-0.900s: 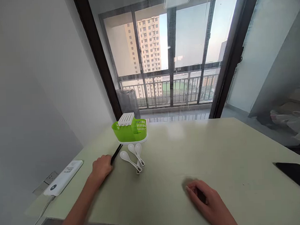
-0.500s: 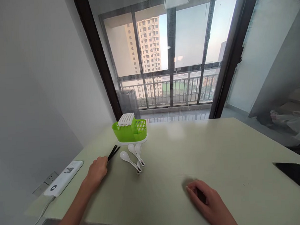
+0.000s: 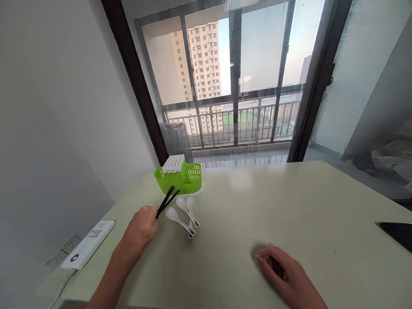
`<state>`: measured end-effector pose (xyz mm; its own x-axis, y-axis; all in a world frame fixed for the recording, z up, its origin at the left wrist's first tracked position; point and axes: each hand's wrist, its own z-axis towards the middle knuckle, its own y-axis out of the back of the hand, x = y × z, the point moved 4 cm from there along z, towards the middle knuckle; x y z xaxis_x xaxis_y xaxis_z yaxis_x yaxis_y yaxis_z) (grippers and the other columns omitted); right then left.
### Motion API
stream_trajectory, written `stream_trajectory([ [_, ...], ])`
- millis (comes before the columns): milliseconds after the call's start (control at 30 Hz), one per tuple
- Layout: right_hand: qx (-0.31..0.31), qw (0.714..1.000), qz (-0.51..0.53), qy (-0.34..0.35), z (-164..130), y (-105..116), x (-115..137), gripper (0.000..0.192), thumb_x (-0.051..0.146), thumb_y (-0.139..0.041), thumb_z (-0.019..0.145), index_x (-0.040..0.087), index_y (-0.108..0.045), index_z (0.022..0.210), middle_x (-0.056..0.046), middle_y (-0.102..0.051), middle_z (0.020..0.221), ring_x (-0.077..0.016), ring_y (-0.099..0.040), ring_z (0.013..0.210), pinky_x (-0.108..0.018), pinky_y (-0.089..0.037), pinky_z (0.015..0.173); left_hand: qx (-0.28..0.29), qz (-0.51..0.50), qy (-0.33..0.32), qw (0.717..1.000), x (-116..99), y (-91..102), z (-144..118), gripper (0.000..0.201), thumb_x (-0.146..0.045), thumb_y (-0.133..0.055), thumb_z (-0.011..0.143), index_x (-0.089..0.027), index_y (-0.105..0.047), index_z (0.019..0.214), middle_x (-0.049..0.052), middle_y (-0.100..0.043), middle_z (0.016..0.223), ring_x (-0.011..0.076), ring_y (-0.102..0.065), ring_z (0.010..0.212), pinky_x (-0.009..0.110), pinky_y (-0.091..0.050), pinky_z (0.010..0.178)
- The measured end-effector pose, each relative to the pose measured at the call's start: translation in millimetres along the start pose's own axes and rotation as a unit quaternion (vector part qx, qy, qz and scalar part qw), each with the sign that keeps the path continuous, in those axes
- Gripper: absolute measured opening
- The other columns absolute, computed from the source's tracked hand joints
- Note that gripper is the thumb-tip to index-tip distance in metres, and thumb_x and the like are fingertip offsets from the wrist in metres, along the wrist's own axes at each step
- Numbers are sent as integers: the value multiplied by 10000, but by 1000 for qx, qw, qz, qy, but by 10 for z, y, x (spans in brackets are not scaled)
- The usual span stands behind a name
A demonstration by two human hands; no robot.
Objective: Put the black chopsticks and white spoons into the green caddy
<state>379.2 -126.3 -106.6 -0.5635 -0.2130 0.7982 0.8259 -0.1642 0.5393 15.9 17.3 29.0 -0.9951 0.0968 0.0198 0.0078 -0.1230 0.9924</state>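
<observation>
My left hand (image 3: 144, 224) is closed around a bundle of black chopsticks (image 3: 166, 202), whose tips fan out up and to the right, in front of the green cutlery caddy (image 3: 175, 183). Several white spoons lie crossed on the table just right of that hand: one spoon (image 3: 179, 221) nearest it, another spoon (image 3: 188, 212) overlapping a further one (image 3: 191, 204). My right hand (image 3: 281, 272) rests on the table at the lower right, loosely curled with thumb and fingers meeting; nothing shows inside it.
A white power strip (image 3: 90, 244) with a cable lies along the left wall. At the right edge of the pale table (image 3: 263, 206) is a black flat object (image 3: 406, 239). Behind the table stands a glass door with a dark frame (image 3: 137, 80).
My left hand has moved right and slightly up with the chopsticks, whose tips now overlap the caddy's front in view. The right hand and the spoons have stayed in place.
</observation>
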Motion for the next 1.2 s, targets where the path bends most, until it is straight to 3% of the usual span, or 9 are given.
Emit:
stream_trajectory([
  [100,3,1000,6,0,6,3,6,378,517,-464,988,225,-639,825,-14,-624,748,-135,-559,645,-223,-455,575,11,-10,-80,997,-480,-17,-59,231,-158,-430,896,-200,-654,936,116,-656,1083,277,-582,1039,366,-437,912],
  [267,-4,1000,19,0,0,13,56,378,520,-472,988,226,-656,839,-21,-634,755,-144,-558,649,-236,-463,577,122,-14,-107,987,-1428,-246,-183,235,-53,-482,864,-168,-677,926,151,-653,1012,271,-648,929,374,-493,833],
  [333,-11,1000,20,-1,-2,15,68,372,509,-471,992,224,-658,844,-19,-625,752,-146,-555,656,-242,-462,590,138,3,-129,982,-1765,-381,-205,204,-71,-512,871,-147,-690,938,181,-644,994,283,-660,925,386,-518,806],
  [500,-6,1000,22,-2,1,8,51,364,503,-465,997,227,-647,844,-5,-597,749,-141,-540,661,-241,-447,604,131,4,-139,982,-2249,-665,-225,191,-234,-656,853,-139,-703,1012,207,-632,970,299,-667,899,409,-563,763],
  [767,8,999,34,-9,9,-7,25,343,486,-462,1002,225,-628,854,-7,-594,779,-146,-540,693,-251,-432,634,173,42,-151,972,-2515,-673,-343,308,-40,-692,750,-127,-699,1045,210,-653,1040,287,-676,949,366,-564,787],
  [900,5,999,31,-9,14,1,44,349,485,-457,1003,225,-627,843,-10,-592,777,-150,-537,693,-255,-426,633,173,32,-166,970,-2543,-617,-397,263,-37,-626,821,-114,-696,1063,224,-658,1076,294,-675,1006,366,-549,822],
  [1067,13,999,36,-14,8,12,51,349,493,-453,1003,230,-623,849,-9,-598,783,-151,-542,701,-256,-429,640,154,10,-158,975,-2432,-467,-460,301,-320,-624,926,-117,-659,1145,224,-666,1104,328,-681,1035,413,-540,856],
  [1200,32,998,39,-32,-11,14,59,355,512,-445,1002,232,-617,865,-12,-597,805,-149,-541,695,-256,-428,626,108,9,-104,989,-2117,-316,-416,349,-424,-574,956,-144,-626,1159,176,-682,1105,309,-716,961,377,-548,803],
])
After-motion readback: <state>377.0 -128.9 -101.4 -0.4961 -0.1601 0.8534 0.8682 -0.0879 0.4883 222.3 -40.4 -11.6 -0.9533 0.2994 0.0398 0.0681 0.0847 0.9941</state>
